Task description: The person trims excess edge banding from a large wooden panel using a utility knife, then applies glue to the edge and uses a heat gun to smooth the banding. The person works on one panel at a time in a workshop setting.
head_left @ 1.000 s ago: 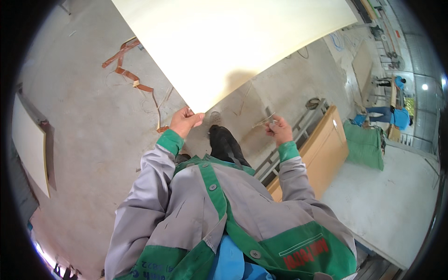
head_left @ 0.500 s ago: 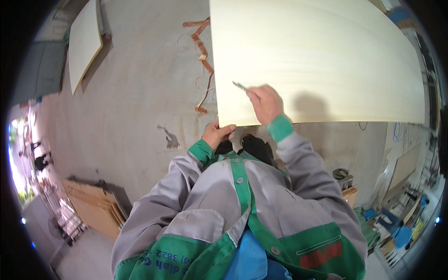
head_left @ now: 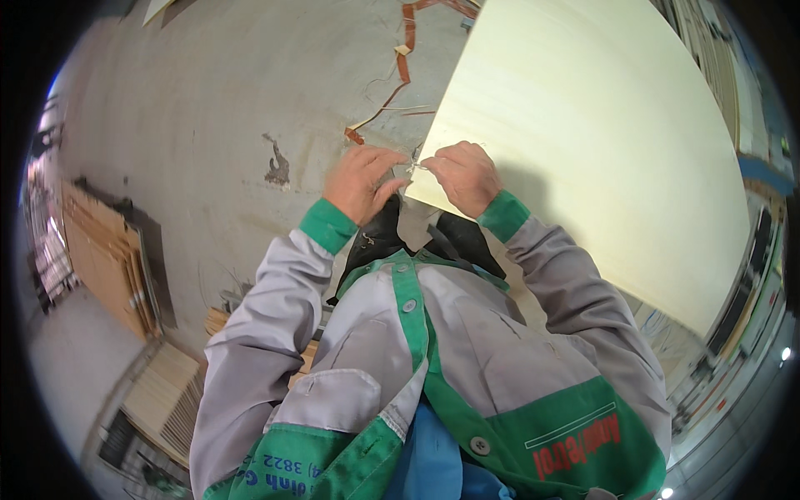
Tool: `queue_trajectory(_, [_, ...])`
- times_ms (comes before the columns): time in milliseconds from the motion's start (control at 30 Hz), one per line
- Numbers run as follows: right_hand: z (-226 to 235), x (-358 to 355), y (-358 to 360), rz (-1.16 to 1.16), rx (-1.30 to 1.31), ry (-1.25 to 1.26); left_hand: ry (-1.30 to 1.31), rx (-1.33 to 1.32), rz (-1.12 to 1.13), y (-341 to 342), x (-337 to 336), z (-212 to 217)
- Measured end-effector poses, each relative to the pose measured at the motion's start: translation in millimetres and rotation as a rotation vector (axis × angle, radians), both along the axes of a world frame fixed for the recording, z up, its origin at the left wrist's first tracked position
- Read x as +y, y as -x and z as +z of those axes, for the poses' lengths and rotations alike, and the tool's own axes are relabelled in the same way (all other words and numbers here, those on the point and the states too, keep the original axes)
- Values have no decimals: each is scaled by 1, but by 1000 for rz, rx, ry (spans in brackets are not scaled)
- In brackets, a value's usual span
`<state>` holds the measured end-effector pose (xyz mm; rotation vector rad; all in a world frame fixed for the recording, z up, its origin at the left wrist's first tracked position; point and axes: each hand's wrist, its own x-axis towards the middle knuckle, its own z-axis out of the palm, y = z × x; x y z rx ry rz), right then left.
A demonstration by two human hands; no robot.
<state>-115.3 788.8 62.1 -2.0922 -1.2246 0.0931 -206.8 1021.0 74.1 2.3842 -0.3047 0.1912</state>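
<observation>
Grey work jacket, green cuffs, green button placket, blue shirt beneath, black trousers

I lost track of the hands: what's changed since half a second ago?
The left hand has let go of the panel and sits beside its left edge; the right hand has moved left across the panel to meet it there. A thin thing between them is too small to identify. The brown strip still lies on the floor left of the panel.

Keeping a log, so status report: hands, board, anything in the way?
Left hand beside near corner of pale board, right hand over it, nearly meeting. Small item between, too small to identify. No obstruction seen; brown strip on floor beyond.
</observation>
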Motion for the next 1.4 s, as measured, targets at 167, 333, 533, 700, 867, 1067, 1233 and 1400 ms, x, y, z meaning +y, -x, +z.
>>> queue_trajectory(167, [-18, 6, -7, 218, -67, -73, -154, 89, 219, 31, -24, -12])
queue_trajectory(333, [-16, -46, -2, 476, -16, -78, -138, 51, 488, 83, -125, -8])
queue_trajectory(533, [-10, 1, -26, 550, -92, -210, -265, -15, 750, 72, -124, -5])
queue_trajectory(700, [0, -29, -22, 711, -66, -121, -196, 18, 892, 84, -173, -13])
queue_trajectory(867, [5, -43, -30, 844, -7, -59, -118, 118, 910, 90, -207, -7])
queue_trajectory(1067, [-6, -9, -33, 792, -97, -57, -260, -11, 953, 78, -170, -11])
queue_trajectory(1233, [-6, -103, -19, 890, 5, 10, -59, 49, 897, 116, -262, -30])
queue_trajectory(1400, [-29, -31, -24, 759, -14, -11, -233, 23, 860, 102, -161, -43])
